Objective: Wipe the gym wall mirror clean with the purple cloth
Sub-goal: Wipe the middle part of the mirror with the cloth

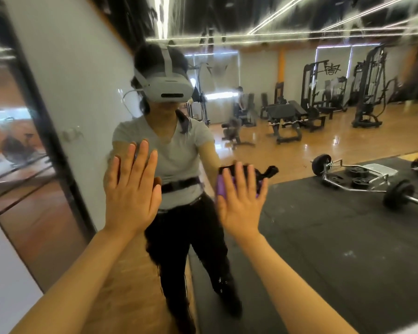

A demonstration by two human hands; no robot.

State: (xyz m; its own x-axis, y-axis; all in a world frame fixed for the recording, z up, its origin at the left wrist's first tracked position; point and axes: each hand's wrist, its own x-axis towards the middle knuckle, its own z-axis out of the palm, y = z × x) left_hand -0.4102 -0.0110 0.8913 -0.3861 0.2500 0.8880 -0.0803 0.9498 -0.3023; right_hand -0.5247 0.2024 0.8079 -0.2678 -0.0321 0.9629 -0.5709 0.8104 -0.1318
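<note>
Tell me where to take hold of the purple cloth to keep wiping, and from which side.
Best keep the purple cloth under the flat palm: the right hand presses it against the mirror with straight fingers. For a firmer hold, probably curl the thumb round the purple edge showing at the hand's left side, coming from there. The left hand lies flat on the glass, bare.

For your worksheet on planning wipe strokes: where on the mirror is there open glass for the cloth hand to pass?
Open glass lies right of the right hand pressing the purple cloth and above both hands. Leftward is crowded: the left hand rests flat near the mirror edge.
</note>
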